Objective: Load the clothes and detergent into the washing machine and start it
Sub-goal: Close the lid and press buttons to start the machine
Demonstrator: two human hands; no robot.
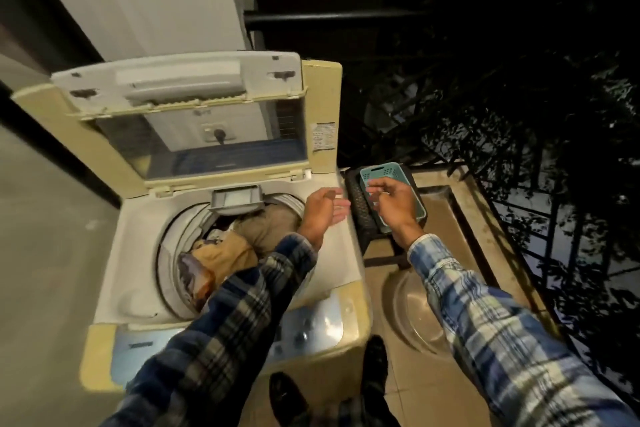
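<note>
Plaid sleeves (225,322), one pair, reaching forward from the bottom edge, with dark shoes (287,395) below them on the tiled floor. Washing machine (138,253), top-loading, cream and white, lid (221,107) raised upright at the back, control panel (311,326) along the near edge, partly covered by the left sleeve. Clothes (266,225), tan and patterned pieces, lying inside the drum. Metal basin (412,305), round, on the floor just right of the machine. Dark woven stool (363,215), beside the machine's right rear corner, carrying a teal plastic basket (377,172); its contents are hidden. Left hand (323,215), fingers straight and relaxed, spread, hovering over the machine's right rim and gripping nothing. Right hand (391,204), above the basket, fingers loosely bent, nothing visible between them. Grey drawer (235,201), pulled out at the back of the drum opening.
</note>
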